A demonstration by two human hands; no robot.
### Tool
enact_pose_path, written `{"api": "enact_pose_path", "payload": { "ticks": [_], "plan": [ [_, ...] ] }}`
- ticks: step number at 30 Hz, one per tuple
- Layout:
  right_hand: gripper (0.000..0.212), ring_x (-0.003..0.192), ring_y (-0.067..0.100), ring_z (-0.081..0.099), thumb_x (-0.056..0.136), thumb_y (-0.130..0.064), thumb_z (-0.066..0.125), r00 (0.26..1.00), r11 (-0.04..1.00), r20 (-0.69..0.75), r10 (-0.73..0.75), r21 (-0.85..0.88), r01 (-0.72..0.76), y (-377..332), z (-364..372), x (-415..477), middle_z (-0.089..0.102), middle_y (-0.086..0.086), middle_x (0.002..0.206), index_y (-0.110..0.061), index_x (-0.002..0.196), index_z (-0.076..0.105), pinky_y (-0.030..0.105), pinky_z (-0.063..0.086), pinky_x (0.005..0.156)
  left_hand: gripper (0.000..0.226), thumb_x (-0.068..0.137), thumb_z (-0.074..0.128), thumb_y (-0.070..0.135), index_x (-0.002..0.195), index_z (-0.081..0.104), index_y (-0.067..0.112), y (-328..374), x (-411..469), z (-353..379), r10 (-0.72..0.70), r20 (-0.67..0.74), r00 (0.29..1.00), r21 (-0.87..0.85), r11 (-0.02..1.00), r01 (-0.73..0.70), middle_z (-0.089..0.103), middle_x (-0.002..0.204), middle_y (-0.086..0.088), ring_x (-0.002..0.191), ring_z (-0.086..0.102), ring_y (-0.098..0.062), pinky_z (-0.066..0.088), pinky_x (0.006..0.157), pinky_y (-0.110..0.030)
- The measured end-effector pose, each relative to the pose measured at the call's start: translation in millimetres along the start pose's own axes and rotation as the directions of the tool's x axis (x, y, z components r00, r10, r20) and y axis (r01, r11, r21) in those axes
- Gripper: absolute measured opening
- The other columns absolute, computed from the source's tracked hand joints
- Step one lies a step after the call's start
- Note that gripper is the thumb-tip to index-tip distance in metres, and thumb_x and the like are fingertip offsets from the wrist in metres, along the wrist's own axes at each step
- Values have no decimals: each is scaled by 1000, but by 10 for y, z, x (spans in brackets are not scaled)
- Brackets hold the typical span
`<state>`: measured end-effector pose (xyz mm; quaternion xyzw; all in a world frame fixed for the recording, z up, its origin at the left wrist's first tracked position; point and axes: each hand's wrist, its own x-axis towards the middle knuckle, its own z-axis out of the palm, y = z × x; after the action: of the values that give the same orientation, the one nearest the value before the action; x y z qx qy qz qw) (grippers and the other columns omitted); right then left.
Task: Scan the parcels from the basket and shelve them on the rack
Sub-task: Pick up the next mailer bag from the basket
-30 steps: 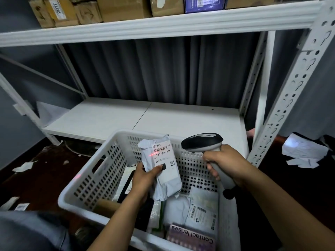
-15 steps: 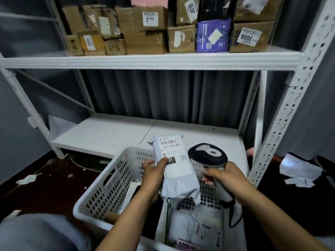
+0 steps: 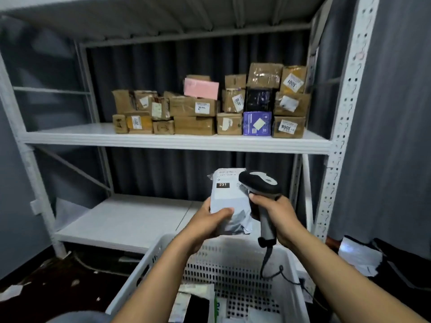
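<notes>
2 hands: left hand [image 3: 210, 223], right hand [image 3: 277, 215]. 1 grey parcel [image 3: 229, 201], 1 scanner [image 3: 261, 183], 1 white basket [image 3: 233, 264], 1 rack [image 3: 345, 113]. Shelved: 1 pink box [image 3: 201, 88], 1 purple box [image 3: 256, 123], 1 black box [image 3: 258, 100], roughly 16 brown cartons [image 3: 193, 125].

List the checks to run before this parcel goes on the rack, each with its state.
1. Left hand grips the parcel: ok.
2. Right hand holds the scanner: ok.
3. Scan registered: cannot tell.
4. Bare room on the middle shelf, left of the boxes: ok.
5. Scanner cable clear of the basket: not ok, it hangs into it.
</notes>
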<state>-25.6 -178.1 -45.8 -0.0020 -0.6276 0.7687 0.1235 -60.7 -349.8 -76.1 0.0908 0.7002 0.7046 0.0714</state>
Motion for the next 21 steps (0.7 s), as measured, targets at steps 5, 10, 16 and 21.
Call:
{"api": "enact_pose_path", "payload": {
  "ticks": [5,10,16,21],
  "plan": [
    [14,66,10,70,83,0,70,995,995,11,-94,-29,95,-448,364,50,75,-3,71,-13,86,73,21,55,59,36,88,66,19,123,58,26,597,27,-157,83,-46,995,-58,995,-86,72,108,1,90,70,-18,56,74,-35],
    [17,78,11,71,80,-5,74,980,970,22,-196,-141,197,-897,569,277,76,1,87,-14,94,74,19,53,65,34,86,67,9,119,58,15,1231,200,-217,190,-156,969,-97,974,-206,71,108,-7,90,68,-22,55,72,-31],
    [18,65,17,66,83,-7,72,968,939,-23,-251,-248,238,-1497,612,837,70,5,84,-7,101,70,24,55,60,45,83,73,16,124,55,14,1847,696,-291,318,-267,910,-48,938,-342,69,112,-5,97,68,-24,57,86,-42],
    [16,80,29,69,79,-17,76,945,885,-90,-314,-388,257,-1848,544,1587,71,10,88,-11,93,70,46,60,74,42,84,71,14,123,57,14,2282,1346,-373,398,-345,850,-2,905,-425,69,111,-3,92,67,-19,55,71,-31]
  ]
}}
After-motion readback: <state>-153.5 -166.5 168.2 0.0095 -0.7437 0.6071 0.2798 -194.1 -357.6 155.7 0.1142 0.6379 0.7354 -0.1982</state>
